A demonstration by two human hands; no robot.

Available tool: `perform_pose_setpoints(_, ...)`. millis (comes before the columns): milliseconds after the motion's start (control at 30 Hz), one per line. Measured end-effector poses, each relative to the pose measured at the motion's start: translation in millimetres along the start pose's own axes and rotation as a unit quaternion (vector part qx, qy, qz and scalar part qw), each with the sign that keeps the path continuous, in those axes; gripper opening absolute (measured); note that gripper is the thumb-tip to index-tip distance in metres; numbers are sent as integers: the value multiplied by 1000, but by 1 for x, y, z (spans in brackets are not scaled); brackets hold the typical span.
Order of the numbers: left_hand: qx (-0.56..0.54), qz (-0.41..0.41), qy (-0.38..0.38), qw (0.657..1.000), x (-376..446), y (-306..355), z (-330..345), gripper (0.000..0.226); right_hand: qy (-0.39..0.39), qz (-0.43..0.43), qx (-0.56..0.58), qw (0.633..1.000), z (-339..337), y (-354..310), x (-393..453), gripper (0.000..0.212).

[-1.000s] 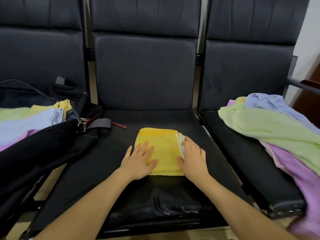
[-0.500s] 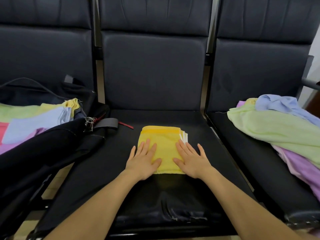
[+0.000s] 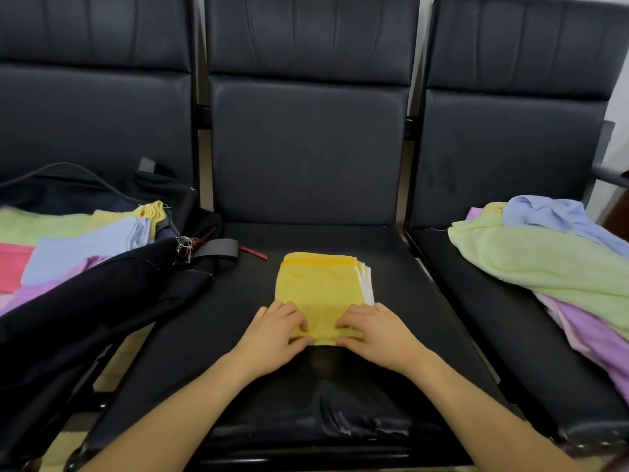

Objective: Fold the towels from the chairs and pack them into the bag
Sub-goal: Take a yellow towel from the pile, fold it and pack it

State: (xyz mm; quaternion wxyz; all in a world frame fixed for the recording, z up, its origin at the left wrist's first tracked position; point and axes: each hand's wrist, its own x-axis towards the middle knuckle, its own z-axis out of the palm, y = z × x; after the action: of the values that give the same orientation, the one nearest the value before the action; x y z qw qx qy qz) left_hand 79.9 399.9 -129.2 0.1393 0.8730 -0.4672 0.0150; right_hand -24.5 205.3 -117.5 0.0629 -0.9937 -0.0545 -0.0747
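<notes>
A folded yellow towel [image 3: 321, 286] lies on the middle chair's seat [image 3: 391, 267]. My left hand [image 3: 274, 335] pinches its near edge on the left, fingers curled over the cloth and thumb under it. My right hand [image 3: 377, 332] pinches the same edge on the right. An open black bag [image 3: 102, 294] sits on the left chair and holds folded towels [image 3: 78, 243] in green, yellow, blue, pink and purple. Unfolded towels [image 3: 551, 264] in green, blue and purple are heaped on the right chair.
Three black chairs stand side by side with tall backrests [image 3: 306, 148]. The bag's strap and metal clip [image 3: 185, 248] spill onto the middle seat's left edge. A metal armrest [image 3: 609, 172] sticks out at the far right.
Both hands slid from lying flat on the yellow towel back to its near edge, and their fingers curled to pinch it. The camera drifted slightly left.
</notes>
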Motion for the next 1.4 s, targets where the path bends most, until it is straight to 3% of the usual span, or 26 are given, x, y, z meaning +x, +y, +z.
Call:
perform_pose_setpoints(167, -21, -14, -7, 1000, 2, -3, 0, 33, 62, 5, -60, 996, 12, 0, 1, 25)
perform_pose_setpoints(300, -59, -50, 12, 997, 4, -3, 3, 38, 95, 8, -80, 992, 16, 0, 4, 29)
perform_pose_setpoints(433, -94, -81, 26, 992, 6, -4, 2, 51, 142, 44, 21, 989, 1, -3, 8, 14)
perform_pose_setpoints(633, -247, -137, 101, 954, 7, -8, -1, 36, 160, 107, 119, 974, -10, 2, 6, 14)
perform_pose_setpoints(733, -238, -120, 101, 959, 7, -1, -5, 41, 123, 128, 115, 977, -6, 5, 2, 18)
perform_pose_setpoints(833, -236, -115, 106, 959, 5, 3, -6, 45, 31, 177, 139, 974, -7, 5, -8, 38)
perform_pose_setpoints(933, -248, -117, 116, 955, 3, 0, -6, 46, 40, 177, 141, 973, -3, 6, -9, 23)
perform_pose_setpoints(1100, -271, -95, 119, 950, 5, 4, -15, 44, 183, 223, 407, 866, -12, 6, -8, 14)
perform_pose_setpoints(1233, -226, -111, 143, 957, 12, 4, -15, 41, 216, 225, 424, 850, -13, 3, -4, 19)
perform_pose_setpoints(1400, -232, -195, 192, 933, 24, 14, -9, 50, 241, 299, 366, 848, -2, 3, 8, 15)
